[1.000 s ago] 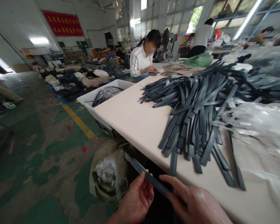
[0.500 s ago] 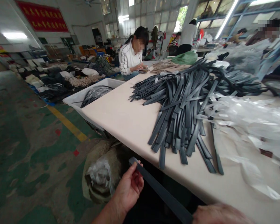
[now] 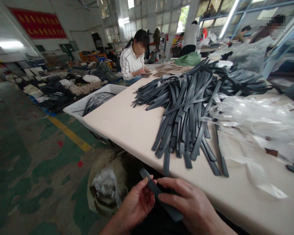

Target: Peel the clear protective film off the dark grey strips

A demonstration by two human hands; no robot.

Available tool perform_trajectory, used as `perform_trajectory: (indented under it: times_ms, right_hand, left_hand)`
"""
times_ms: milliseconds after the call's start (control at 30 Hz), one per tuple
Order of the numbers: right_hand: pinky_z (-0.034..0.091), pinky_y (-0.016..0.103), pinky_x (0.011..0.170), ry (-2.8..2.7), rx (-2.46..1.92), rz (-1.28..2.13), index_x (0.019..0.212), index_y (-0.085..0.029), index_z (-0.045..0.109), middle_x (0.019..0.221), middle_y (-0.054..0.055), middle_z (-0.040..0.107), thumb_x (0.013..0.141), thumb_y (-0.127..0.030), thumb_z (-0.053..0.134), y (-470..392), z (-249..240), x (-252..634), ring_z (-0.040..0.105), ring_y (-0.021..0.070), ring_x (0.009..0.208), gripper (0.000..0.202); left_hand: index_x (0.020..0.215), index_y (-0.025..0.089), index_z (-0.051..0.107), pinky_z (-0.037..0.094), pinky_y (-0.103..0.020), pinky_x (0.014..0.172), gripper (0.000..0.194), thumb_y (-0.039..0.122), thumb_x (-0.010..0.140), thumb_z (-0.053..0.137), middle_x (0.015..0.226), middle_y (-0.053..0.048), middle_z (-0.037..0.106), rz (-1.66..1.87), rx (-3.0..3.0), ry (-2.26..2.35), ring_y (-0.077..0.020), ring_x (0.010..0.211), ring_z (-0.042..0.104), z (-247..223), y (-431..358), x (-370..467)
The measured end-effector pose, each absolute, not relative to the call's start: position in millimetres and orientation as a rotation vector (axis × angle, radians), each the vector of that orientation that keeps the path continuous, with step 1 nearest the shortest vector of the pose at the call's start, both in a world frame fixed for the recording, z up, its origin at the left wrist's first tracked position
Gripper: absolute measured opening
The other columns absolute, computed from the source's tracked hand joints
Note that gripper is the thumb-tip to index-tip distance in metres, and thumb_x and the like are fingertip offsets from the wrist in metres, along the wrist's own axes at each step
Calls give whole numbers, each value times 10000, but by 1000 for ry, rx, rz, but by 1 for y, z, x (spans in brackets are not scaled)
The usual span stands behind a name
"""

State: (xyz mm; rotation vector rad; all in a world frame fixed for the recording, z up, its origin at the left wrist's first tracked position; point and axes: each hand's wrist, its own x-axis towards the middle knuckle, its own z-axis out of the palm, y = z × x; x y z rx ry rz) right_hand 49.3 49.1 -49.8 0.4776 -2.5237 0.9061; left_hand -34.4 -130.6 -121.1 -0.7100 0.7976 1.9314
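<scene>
A dark grey, flat strap (image 3: pixel 171 211) slants across my lap in front of the table edge. My left hand (image 3: pixel 138 203) pinches it close to its upper end, thumb on top and the other fingers curled beneath. On the strap's middle, my right hand (image 3: pixel 189 199) has its fingers laid over it, near the left fingertips; that palm is turned away from me. A large heap of similar dark straps (image 3: pixel 186 114) lies on the table just beyond both hands, many ends pointing toward me.
Crumpled clear plastic (image 3: pixel 259 120) covers the right of the pale table (image 3: pixel 117 130). A sack (image 3: pixel 98 195) with plastic scraps stands on the floor at left, below a white bin (image 3: pixel 73 107) of straps. Across the table sits a person in a white jacket (image 3: pixel 129 62).
My right hand has come up and left along the strap, from the bottom edge to near my left hand. My left hand still pinches the strap's end. The view has shifted slightly.
</scene>
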Motion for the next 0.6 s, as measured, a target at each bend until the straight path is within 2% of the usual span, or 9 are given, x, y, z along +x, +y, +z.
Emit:
perform_trajectory:
  times_ms: [67,133,233,333,400,467,500,600]
  right_hand:
    - [535,302,873,-2544,487,1015,1020,-240,701,1272,81,637,981,-156,441,39,-65,34,638,195,1059,276]
    - [508,314,950,-2547,503,1235,1063,-237,692,1328,78,602,960,-134,465,33,-81,23,601,196,1148,270]
    - [497,286,949,-2423,503,1629,1072,-231,669,1165,50,675,972,-169,465,26,-98,12,625,163,1080,236]
    - [511,255,812,-2347,498,1736,1000,-207,657,925,29,680,995,-233,445,20,-99,9,644,145,879,213]
    - [498,235,741,-2358,509,1705,974,-204,652,868,22,661,996,-232,450,19,-88,12,632,135,801,205]
    - [489,225,728,-2350,517,1677,983,-218,642,856,16,665,1005,-242,462,24,-71,20,635,130,783,183]
    - [488,224,733,-2341,516,1668,1000,-234,634,861,12,673,1015,-265,460,29,-61,26,641,129,784,178]
    - [511,244,759,-2324,514,1709,1033,-296,624,877,5,700,1042,-385,396,47,-34,51,672,148,808,245]
  left_hand:
    - [1013,97,703,565,-224,614,172,190,876,659,867,-71,779,1919,-597,761,-143,710,711,-123,-136,-29]
    - [958,116,721,569,-247,671,158,219,839,701,884,-61,780,1915,-486,671,-158,778,713,-122,-142,-26]
    - [918,133,730,568,-319,791,169,251,797,722,963,-69,774,1930,-310,515,-202,931,695,-113,-151,-25]
    - [979,107,713,550,-369,861,235,270,814,675,1077,-106,746,1908,-159,449,-257,1069,653,-107,-157,-27]
    - [1010,58,691,564,-342,796,380,403,867,620,1062,-158,739,1819,-190,452,-268,1005,680,-112,-157,-28]
    - [1050,13,660,577,-323,714,567,546,885,558,1001,-197,740,1728,-355,486,-261,878,713,-126,-155,-29]
    - [1051,-3,649,584,-329,689,602,568,879,560,953,-204,742,1731,-482,520,-262,824,720,-135,-154,-31]
    - [1041,-9,622,602,-343,672,440,404,890,626,855,-192,744,1941,-877,666,-255,755,726,-164,-158,-45]
